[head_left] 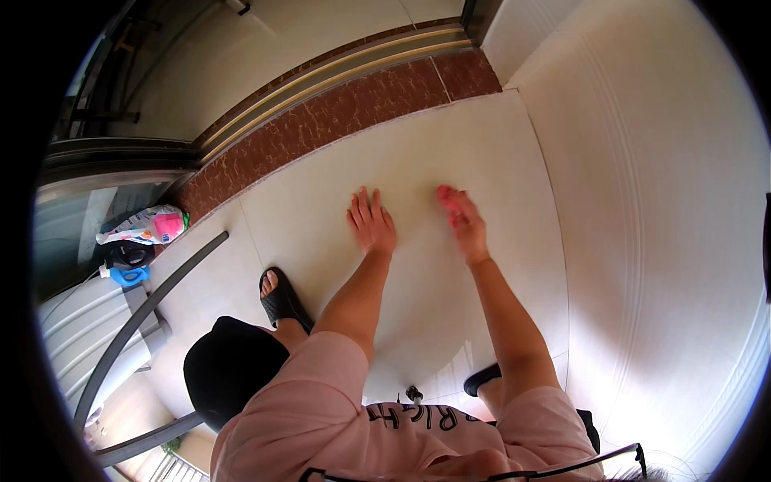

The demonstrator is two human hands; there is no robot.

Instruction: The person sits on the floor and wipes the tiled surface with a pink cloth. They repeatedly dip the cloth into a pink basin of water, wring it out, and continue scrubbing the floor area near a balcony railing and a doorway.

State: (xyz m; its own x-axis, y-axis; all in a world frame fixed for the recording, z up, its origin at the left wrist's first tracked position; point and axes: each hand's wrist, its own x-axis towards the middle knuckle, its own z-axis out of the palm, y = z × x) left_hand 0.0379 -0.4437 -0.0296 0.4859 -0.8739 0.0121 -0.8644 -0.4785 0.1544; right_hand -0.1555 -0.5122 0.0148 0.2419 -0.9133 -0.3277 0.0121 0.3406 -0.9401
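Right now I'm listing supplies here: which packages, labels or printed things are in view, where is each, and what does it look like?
Soft bag: lies on the floor at far left, by the glass door; white with pink, green and blue print.
Blue container: just below the bag, beside a black object; small and rounded.
Dark lettering: on the pink shirt, bottom edge.
No signs or screens.

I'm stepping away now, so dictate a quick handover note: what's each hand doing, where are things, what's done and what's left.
Left hand: open, flat on the pale floor tile.
Right hand: fingers curled on a small pink thing, pressed to the same tile; what it is cannot be told.
Person bends low, feet in black sandals.
Bottles and a bag sit left by the glass door.
Done or left: the tile shows no clear wet or cleaned patch, so progress can't be judged.
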